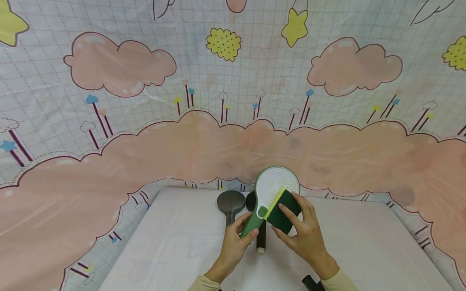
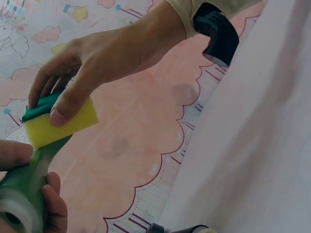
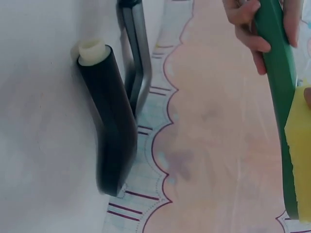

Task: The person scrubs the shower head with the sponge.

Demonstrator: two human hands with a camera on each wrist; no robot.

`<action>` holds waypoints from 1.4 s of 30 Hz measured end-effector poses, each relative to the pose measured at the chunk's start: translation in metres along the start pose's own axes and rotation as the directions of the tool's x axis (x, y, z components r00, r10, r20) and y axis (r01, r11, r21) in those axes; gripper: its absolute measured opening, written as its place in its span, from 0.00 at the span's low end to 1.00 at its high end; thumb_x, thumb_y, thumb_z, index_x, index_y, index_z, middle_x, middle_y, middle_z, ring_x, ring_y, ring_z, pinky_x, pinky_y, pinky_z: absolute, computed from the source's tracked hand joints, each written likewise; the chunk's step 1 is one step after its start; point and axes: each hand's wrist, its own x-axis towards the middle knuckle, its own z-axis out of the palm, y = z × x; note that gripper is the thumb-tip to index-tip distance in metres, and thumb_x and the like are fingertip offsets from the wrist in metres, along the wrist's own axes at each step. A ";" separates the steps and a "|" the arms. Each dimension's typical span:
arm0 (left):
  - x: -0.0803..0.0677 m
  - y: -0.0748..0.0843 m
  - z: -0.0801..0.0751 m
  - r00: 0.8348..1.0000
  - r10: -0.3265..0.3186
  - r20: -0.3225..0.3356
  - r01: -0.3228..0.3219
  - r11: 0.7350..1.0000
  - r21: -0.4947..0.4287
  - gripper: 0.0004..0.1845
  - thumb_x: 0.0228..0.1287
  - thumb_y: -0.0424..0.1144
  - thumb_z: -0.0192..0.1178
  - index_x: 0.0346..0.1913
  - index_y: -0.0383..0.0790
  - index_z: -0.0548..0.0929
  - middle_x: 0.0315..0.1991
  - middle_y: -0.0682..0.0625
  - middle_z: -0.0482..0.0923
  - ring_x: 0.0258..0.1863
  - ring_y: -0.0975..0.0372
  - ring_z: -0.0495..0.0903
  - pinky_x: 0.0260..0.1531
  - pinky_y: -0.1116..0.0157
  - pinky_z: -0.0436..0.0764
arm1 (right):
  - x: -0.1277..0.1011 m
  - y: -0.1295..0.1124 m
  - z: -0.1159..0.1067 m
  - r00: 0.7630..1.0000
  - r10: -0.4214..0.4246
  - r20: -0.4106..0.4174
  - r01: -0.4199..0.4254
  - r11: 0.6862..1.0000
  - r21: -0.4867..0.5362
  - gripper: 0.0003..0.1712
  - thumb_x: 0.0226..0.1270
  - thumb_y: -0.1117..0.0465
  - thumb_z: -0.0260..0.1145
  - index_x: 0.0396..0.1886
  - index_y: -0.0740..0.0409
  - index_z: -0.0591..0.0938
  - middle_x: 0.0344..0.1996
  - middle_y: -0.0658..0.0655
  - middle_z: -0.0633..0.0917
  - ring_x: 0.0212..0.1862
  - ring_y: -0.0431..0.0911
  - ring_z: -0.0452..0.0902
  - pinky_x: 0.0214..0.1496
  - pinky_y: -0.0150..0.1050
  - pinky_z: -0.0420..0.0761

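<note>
Two bare hands work close together above a white table [image 1: 174,246], and each of them has something in its grip. Gripping the handle of a green shower head [image 1: 269,186], the left hand [image 1: 233,240] has its thumb on one side and its fingers curled on the other. That shower head is held up off the table, tilted, its white dotted face at the upper end and a green button [image 1: 262,211] low on that face, near the handle. The right hand [image 1: 309,236] pinches a sponge [image 1: 278,218] between thumb and fingers; its dark green layer is turned toward the fingers, its yellow layer toward the shower head. The sponge sits over the lower part of the white face, where head meets handle, and seems to touch it. On the table beyond the left hand lies a grey shower head [image 1: 231,202], its round head toward the far edge. Just beside it lies a black shower head [image 1: 261,240], partly hidden behind the green one, with a pale end piece on its handle pointing back toward the person. Pale sleeves [image 1: 340,279] reach both wrists, and a black device [image 2: 216,36] is at the right one. Behind the table hangs a patterned cloth [image 1: 153,157] with pink clouds, yellow stars and a dashed grid
</note>
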 end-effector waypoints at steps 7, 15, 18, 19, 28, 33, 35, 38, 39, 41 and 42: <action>0.001 0.001 -0.001 1.000 -0.011 -0.017 0.011 1.000 -0.001 0.28 0.62 0.33 0.66 0.65 0.37 0.74 0.49 0.38 0.78 0.37 0.65 0.76 0.31 0.72 0.77 | 0.003 0.007 -0.007 1.000 0.011 -0.006 -0.011 1.000 -0.022 0.34 0.64 0.32 0.59 0.55 0.51 0.83 0.63 0.70 0.73 0.61 0.63 0.68 0.75 0.26 0.52; 0.000 0.003 -0.003 1.000 -0.030 0.010 0.030 0.998 -0.049 0.30 0.64 0.32 0.64 0.68 0.35 0.70 0.52 0.37 0.76 0.39 0.64 0.77 0.33 0.73 0.77 | 0.004 0.018 -0.015 0.996 0.075 -0.041 -0.076 0.997 -0.025 0.36 0.63 0.31 0.60 0.56 0.52 0.83 0.66 0.69 0.72 0.62 0.63 0.67 0.73 0.24 0.53; 0.000 0.002 -0.003 0.999 -0.028 0.035 0.031 0.997 -0.073 0.31 0.64 0.33 0.64 0.69 0.32 0.68 0.56 0.35 0.75 0.42 0.64 0.77 0.36 0.73 0.78 | 0.004 0.018 -0.015 0.995 0.085 -0.045 -0.086 0.996 -0.013 0.36 0.62 0.31 0.61 0.56 0.53 0.83 0.66 0.68 0.71 0.63 0.63 0.66 0.73 0.24 0.53; 0.000 0.002 -0.003 0.999 -0.029 0.044 0.032 0.996 -0.083 0.32 0.64 0.34 0.64 0.70 0.32 0.67 0.57 0.35 0.75 0.43 0.64 0.77 0.37 0.73 0.78 | 0.004 0.017 -0.014 0.995 0.086 -0.044 -0.087 0.996 -0.011 0.36 0.62 0.31 0.61 0.56 0.53 0.83 0.67 0.68 0.71 0.63 0.64 0.66 0.73 0.24 0.53; 0.002 0.000 -0.006 0.989 -0.066 0.135 0.095 0.970 -0.222 0.33 0.66 0.34 0.62 0.71 0.31 0.64 0.58 0.37 0.76 0.46 0.64 0.82 0.39 0.73 0.79 | 0.002 0.012 -0.009 0.995 0.090 -0.038 -0.090 0.996 -0.002 0.36 0.62 0.30 0.60 0.57 0.52 0.83 0.65 0.70 0.71 0.63 0.63 0.66 0.73 0.24 0.52; 0.003 -0.001 -0.004 0.987 -0.061 0.147 0.094 0.968 -0.234 0.33 0.67 0.35 0.62 0.72 0.32 0.63 0.57 0.39 0.76 0.47 0.64 0.82 0.40 0.72 0.78 | 0.000 0.007 -0.005 0.997 0.072 -0.024 -0.072 0.997 0.008 0.36 0.63 0.31 0.60 0.57 0.52 0.83 0.65 0.70 0.71 0.63 0.62 0.66 0.74 0.24 0.53; 0.003 -0.001 -0.003 0.987 -0.057 0.147 0.090 0.969 -0.230 0.33 0.68 0.36 0.61 0.72 0.32 0.63 0.57 0.39 0.76 0.47 0.64 0.82 0.41 0.72 0.78 | -0.001 0.005 -0.003 0.998 0.060 -0.019 -0.060 0.998 0.016 0.35 0.63 0.31 0.60 0.57 0.52 0.83 0.65 0.70 0.71 0.63 0.62 0.66 0.74 0.25 0.53; 0.003 -0.001 -0.001 0.988 -0.049 0.148 0.083 0.971 -0.226 0.33 0.69 0.39 0.60 0.72 0.33 0.63 0.59 0.38 0.75 0.49 0.63 0.81 0.42 0.72 0.79 | -0.001 0.002 -0.001 0.999 0.046 -0.016 -0.046 0.999 0.027 0.35 0.63 0.32 0.60 0.57 0.52 0.83 0.65 0.70 0.72 0.63 0.62 0.67 0.75 0.26 0.53; 0.003 -0.001 -0.001 0.988 -0.048 0.147 0.081 0.970 -0.227 0.33 0.70 0.40 0.59 0.73 0.33 0.62 0.59 0.38 0.75 0.49 0.63 0.81 0.42 0.72 0.79 | -0.001 0.002 0.000 0.999 0.042 -0.014 -0.042 0.999 0.029 0.34 0.63 0.32 0.60 0.57 0.51 0.83 0.65 0.70 0.72 0.63 0.62 0.67 0.75 0.26 0.53; 0.003 0.000 0.000 0.988 -0.046 0.144 0.078 0.971 -0.228 0.32 0.71 0.41 0.58 0.73 0.33 0.62 0.60 0.37 0.74 0.51 0.60 0.81 0.43 0.71 0.79 | -0.001 0.000 0.001 0.999 0.034 -0.010 -0.033 0.999 0.030 0.34 0.63 0.32 0.60 0.57 0.51 0.83 0.65 0.70 0.72 0.63 0.62 0.67 0.75 0.26 0.53; 0.003 0.000 0.000 0.988 -0.045 0.145 0.077 0.971 -0.228 0.32 0.72 0.42 0.57 0.73 0.33 0.61 0.60 0.37 0.74 0.52 0.59 0.80 0.43 0.71 0.79 | -0.002 -0.001 0.002 1.000 0.030 -0.009 -0.030 0.999 0.031 0.34 0.63 0.32 0.60 0.56 0.51 0.83 0.65 0.70 0.72 0.63 0.62 0.67 0.75 0.26 0.53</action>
